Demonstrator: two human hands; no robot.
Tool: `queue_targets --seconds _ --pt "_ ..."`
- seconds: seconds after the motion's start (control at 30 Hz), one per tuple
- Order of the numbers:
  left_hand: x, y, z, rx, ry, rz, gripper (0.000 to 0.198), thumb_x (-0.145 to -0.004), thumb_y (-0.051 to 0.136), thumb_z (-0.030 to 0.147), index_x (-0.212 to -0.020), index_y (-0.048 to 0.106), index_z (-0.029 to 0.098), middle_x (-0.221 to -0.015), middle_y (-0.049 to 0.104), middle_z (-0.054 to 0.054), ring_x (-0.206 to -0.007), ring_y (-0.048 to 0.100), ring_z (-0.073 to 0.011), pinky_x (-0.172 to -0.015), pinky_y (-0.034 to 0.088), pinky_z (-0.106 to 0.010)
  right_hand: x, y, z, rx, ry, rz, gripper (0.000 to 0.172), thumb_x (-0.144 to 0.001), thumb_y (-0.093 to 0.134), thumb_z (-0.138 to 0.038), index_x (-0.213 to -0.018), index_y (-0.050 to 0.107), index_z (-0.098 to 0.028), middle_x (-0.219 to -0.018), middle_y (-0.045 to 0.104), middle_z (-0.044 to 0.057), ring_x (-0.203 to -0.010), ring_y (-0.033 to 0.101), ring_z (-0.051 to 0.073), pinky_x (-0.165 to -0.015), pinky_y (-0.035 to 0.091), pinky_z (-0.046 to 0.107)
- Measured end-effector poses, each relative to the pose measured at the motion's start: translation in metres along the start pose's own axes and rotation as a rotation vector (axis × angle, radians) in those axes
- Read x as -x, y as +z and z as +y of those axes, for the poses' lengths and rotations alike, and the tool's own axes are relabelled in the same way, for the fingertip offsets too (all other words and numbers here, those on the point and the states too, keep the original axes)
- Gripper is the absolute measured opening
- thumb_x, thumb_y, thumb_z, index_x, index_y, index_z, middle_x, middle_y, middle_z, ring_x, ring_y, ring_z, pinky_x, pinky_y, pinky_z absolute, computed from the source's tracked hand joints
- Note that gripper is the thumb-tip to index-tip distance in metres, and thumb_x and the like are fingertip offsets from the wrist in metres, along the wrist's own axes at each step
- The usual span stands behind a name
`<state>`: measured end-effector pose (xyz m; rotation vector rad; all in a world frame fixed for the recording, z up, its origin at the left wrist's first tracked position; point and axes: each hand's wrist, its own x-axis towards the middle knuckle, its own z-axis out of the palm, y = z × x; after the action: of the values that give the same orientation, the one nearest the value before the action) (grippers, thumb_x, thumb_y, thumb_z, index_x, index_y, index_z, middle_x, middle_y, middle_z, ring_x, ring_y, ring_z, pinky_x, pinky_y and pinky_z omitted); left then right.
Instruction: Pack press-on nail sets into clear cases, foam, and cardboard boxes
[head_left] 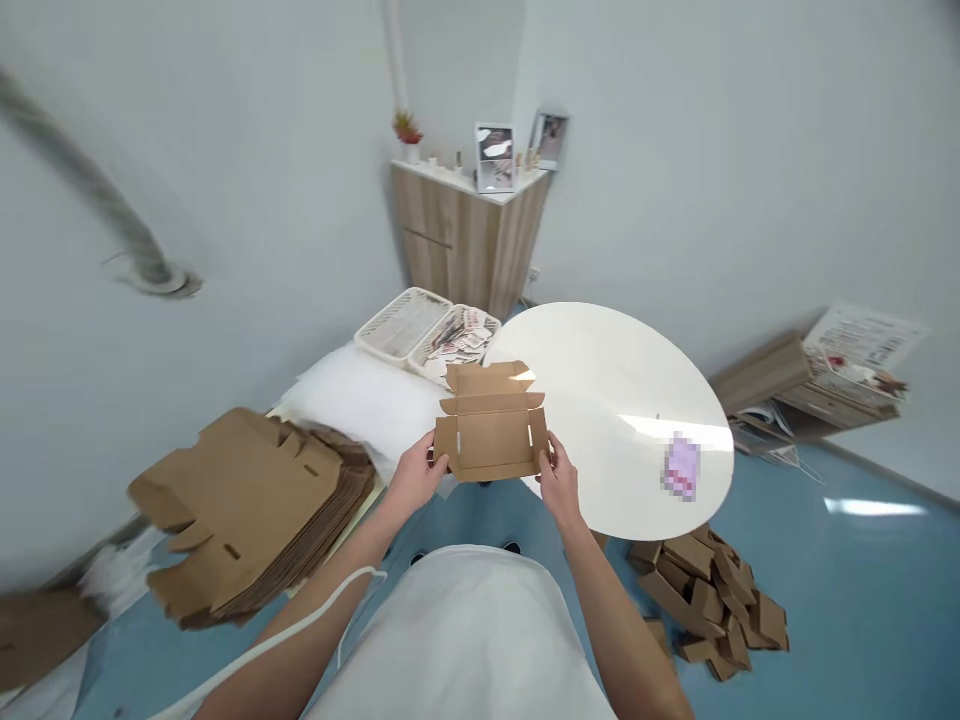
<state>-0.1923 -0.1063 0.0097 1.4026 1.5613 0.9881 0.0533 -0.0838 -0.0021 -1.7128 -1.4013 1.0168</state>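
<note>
A brown cardboard box [493, 440], partly folded, is held up in front of me at the near left edge of the round white table. Its side flaps stand up and its lid panel lies open on the far side. My left hand [417, 472] grips the left flap, thumb on the inside. At the opposite end, my right hand [558, 478] is closed on the right flap. Some fingers of both hands are hidden behind the cardboard.
A stack of flat cardboard blanks [255, 500] lies to the left, beside white foam sheeting [360, 395]. White baskets [401, 322] stand behind. On the round table [600, 370] is a blurred purple item [681, 467]. Folded boxes [712, 600] are heaped on the floor at right.
</note>
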Motion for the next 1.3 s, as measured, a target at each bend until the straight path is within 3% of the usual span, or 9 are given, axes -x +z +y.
queue_targets --seconds 0.23,0.37,0.5,0.67,0.8,0.97,1.13,1.2,1.3 --pt "-0.043 0.09 0.016 -0.223 0.128 -0.158 0.041 -0.073 0.046 0.023 -0.114 0.05 0.019 -0.105 0.06 -0.006 -0.079 0.06 -0.0168 -0.069 0.051 -0.032 -0.012 -0.073 0.057 -0.065 0.104 0.083 0.046 -0.084 0.026 -0.046 -0.121 0.046 -0.027 -0.111 0.059 0.004 -0.098 0.054 0.021 -0.079 0.044 0.034" --pt "-0.06 0.133 0.011 -0.338 0.143 -0.245 0.04 -0.071 0.047 0.02 -0.11 0.053 0.017 -0.095 0.062 -0.007 -0.072 0.059 -0.0167 -0.065 0.049 -0.032 -0.012 -0.093 0.092 -0.019 0.203 0.122 0.045 -0.083 0.027 -0.046 -0.103 0.057 -0.02 -0.098 0.06 0.009 -0.094 0.054 0.022 -0.079 0.042 0.034" --pt "-0.072 0.16 0.006 -0.317 0.084 -0.315 0.043 -0.071 0.047 0.021 -0.113 0.051 0.017 -0.098 0.064 -0.006 -0.07 0.059 -0.0157 -0.067 0.049 -0.032 -0.01 -0.102 0.117 -0.027 0.267 0.147 0.043 -0.081 0.029 -0.044 -0.099 0.058 -0.018 -0.094 0.06 0.009 -0.091 0.054 0.022 -0.078 0.041 0.033" --pt "-0.085 0.17 -0.001 -0.289 -0.001 -0.343 0.043 -0.072 0.049 0.026 -0.114 0.051 0.017 -0.101 0.063 -0.007 -0.07 0.06 -0.0158 -0.066 0.05 -0.032 -0.007 -0.102 0.134 -0.133 0.293 0.217 0.043 -0.079 0.031 -0.041 -0.108 0.054 -0.019 -0.099 0.061 0.006 -0.089 0.055 0.019 -0.075 0.042 0.03" --pt "-0.102 0.174 -0.01 -0.306 -0.022 -0.37 0.04 -0.073 0.048 0.027 -0.112 0.051 0.017 -0.1 0.063 -0.007 -0.07 0.061 -0.0152 -0.066 0.05 -0.031 -0.011 -0.098 0.139 -0.15 0.346 0.191 0.042 -0.08 0.029 -0.04 -0.103 0.057 -0.019 -0.088 0.063 0.004 -0.075 0.057 0.017 -0.068 0.044 0.029" --pt "-0.12 0.178 -0.023 -0.345 -0.022 -0.399 0.047 -0.074 0.047 0.025 -0.119 0.044 0.011 -0.1 0.059 -0.012 -0.078 0.061 -0.0171 -0.071 0.049 -0.033 -0.017 -0.097 0.138 -0.049 0.371 0.168 0.037 -0.077 0.034 -0.034 -0.104 0.058 -0.022 -0.09 0.064 0.001 -0.078 0.058 0.017 -0.075 0.044 0.032" --pt "-0.113 0.175 -0.024 -0.499 0.32 -0.271 0.061 -0.071 0.055 0.03 -0.127 0.035 0.016 -0.125 0.043 -0.017 -0.115 0.042 -0.0285 -0.092 0.034 -0.046 -0.009 -0.098 0.139 0.096 0.397 0.235 0.048 -0.075 0.042 -0.032 -0.122 0.044 -0.021 -0.109 0.059 0.005 -0.093 0.057 0.019 -0.083 0.042 0.034" --pt "-0.106 0.172 -0.021 -0.582 0.448 -0.339 0.057 -0.067 0.06 0.033 -0.12 0.043 0.02 -0.126 0.042 -0.015 -0.121 0.032 -0.0319 -0.097 0.024 -0.051 -0.004 -0.099 0.14 0.174 0.438 0.274 0.056 -0.074 0.045 -0.035 -0.127 0.038 -0.017 -0.117 0.053 0.01 -0.099 0.054 0.022 -0.085 0.041 0.036" --pt "-0.099 0.171 -0.018 -0.628 0.585 -0.547 0.044 -0.061 0.066 0.031 -0.103 0.055 0.024 -0.118 0.051 -0.011 -0.121 0.034 -0.0323 -0.099 0.013 -0.054 -0.004 -0.104 0.142 0.278 0.468 0.335 0.062 -0.073 0.047 -0.037 -0.129 0.035 -0.013 -0.125 0.045 0.015 -0.113 0.045 0.025 -0.092 0.037 0.038"
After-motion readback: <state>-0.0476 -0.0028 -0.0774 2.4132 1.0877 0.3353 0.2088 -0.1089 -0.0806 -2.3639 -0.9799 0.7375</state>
